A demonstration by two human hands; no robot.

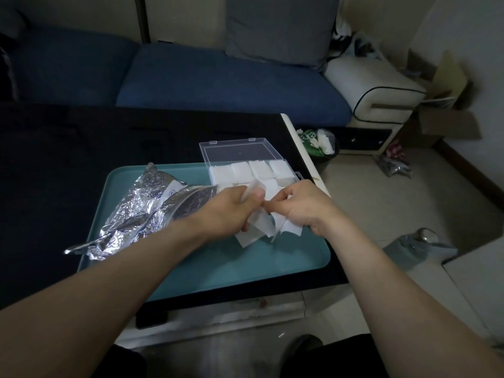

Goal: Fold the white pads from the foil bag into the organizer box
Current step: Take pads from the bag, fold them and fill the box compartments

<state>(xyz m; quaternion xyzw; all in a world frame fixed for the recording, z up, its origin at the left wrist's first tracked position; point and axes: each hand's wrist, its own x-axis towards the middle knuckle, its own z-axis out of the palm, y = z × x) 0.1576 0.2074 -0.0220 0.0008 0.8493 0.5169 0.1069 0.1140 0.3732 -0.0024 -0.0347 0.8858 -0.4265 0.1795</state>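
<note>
Both hands (268, 207) pinching thin, possibly creased white pads (261, 226)

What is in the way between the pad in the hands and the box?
Nothing visible. Both hands, left and right, hold the white pad just in front of the open organizer box, its lid tipped back.

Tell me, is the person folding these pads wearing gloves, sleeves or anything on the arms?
Nothing shows on them. The left hand and the right hand are bare, with no gloves. No ring, watch or wristband can be seen from this side. Both forearms are uncovered all the way back to the bottom edge of the picture, so no sleeve is in view. The dim light hides finer details.
</note>
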